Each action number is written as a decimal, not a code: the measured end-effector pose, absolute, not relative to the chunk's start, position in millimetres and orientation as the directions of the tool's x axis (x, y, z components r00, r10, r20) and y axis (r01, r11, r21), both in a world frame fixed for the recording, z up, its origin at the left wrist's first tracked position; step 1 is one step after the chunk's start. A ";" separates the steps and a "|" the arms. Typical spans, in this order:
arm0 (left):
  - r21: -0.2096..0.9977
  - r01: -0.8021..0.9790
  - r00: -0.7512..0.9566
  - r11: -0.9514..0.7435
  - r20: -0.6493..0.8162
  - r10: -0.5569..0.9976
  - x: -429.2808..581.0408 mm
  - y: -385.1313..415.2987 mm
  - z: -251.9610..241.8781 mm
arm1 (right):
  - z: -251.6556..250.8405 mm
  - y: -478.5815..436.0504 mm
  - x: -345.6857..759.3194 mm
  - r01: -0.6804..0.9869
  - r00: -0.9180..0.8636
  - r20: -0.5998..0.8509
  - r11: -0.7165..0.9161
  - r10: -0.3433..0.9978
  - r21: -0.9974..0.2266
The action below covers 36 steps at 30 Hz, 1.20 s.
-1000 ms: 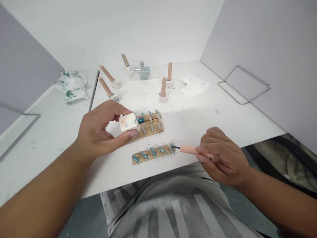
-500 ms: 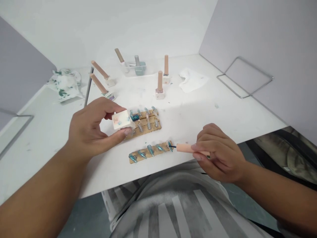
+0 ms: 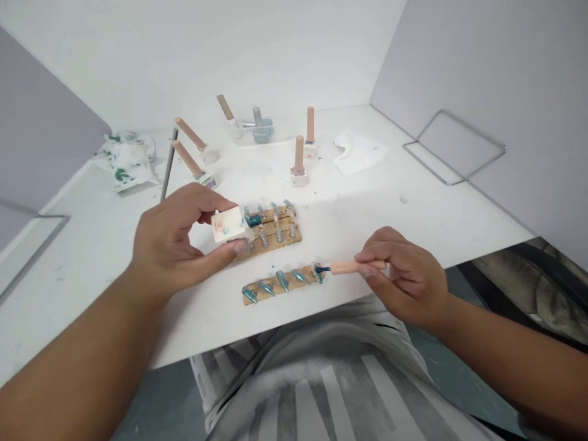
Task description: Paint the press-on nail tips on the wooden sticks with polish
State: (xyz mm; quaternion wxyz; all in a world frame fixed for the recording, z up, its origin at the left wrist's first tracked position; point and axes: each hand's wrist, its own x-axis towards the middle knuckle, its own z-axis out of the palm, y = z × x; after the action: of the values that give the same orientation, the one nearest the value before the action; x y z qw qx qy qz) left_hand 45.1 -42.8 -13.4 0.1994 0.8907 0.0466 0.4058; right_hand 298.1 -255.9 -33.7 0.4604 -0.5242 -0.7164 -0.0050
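My left hand (image 3: 179,239) grips a white nail polish bottle (image 3: 229,225), tilted on its side with its teal-smeared neck pointing right. Between the fingertips of my right hand (image 3: 399,272) is a nail polish brush (image 3: 346,267) with a long peach handle. Its dark teal bristles touch the rightmost false nail (image 3: 318,273) on a narrow cardboard strip (image 3: 289,285). Several pointed, shiny teal nails stand along that strip. Behind it, partly covered by the bottle, lie more cardboard strips (image 3: 271,242) bearing paler, silvery nails.
Peach-capped bottles stand at the back, one of them (image 3: 299,174) near the middle. A clear tray (image 3: 241,139) holds more bottles. White tissue (image 3: 356,153) lies right of them; a green-stained tissue (image 3: 131,162) sits far left. A wire stand (image 3: 454,147) leans at the right panel.
The brush has turned slightly, and its bristles now press more broadly on the rightmost nail. My left hand keeps hold of the bottle. The whole view has shifted a little.
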 end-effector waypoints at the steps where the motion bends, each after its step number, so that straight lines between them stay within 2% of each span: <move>1: 0.395 -0.083 0.665 -0.915 0.706 0.244 45.2 -42.8 -13.3 | -33.2 -256.7 298.5 0.751 0.005 0.654 0.429 0.756 -0.502; 4: 0.391 -0.094 0.662 -0.916 0.712 0.236 46.1 -43.4 -13.0 | -32.7 -257.3 297.7 0.730 0.083 0.628 0.382 0.774 -0.567; 7: 0.399 -0.065 0.649 -0.915 0.713 0.265 47.6 -45.7 -12.1 | -35.1 -255.1 296.4 0.720 0.080 0.626 0.390 0.775 -0.575; 12: 0.398 -0.055 0.644 -0.916 0.715 0.272 48.5 -48.7 -9.4 | -38.2 -253.7 301.8 0.708 0.000 0.649 0.459 0.760 -0.537; 18: 0.398 -0.071 0.638 -0.915 0.723 0.265 47.6 -47.3 -10.8 | -35.5 -251.9 300.8 0.741 0.002 0.691 0.463 0.722 -0.486; 24: 0.390 -0.084 0.633 -0.917 0.732 0.253 49.3 -47.6 -10.1 | -31.6 -257.3 297.3 0.743 -0.153 0.696 0.546 0.701 -0.386; 29: 0.385 -0.099 0.625 -0.918 0.741 0.244 48.8 -46.8 -10.4 | -28.7 -257.6 297.7 0.772 -0.107 0.745 0.527 0.659 -0.356; 36: 0.393 -0.073 0.624 -0.917 0.735 0.265 49.3 -47.4 -10.2 | -25.7 -261.1 295.4 0.760 -0.213 0.695 0.563 0.687 -0.324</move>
State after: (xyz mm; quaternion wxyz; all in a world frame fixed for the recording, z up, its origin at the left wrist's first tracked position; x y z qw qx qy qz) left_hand 49.3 -47.4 -10.2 0.1967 0.8794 0.0547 0.4300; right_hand 295.4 -261.1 -25.7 0.4210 -0.4652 -0.7775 -0.0435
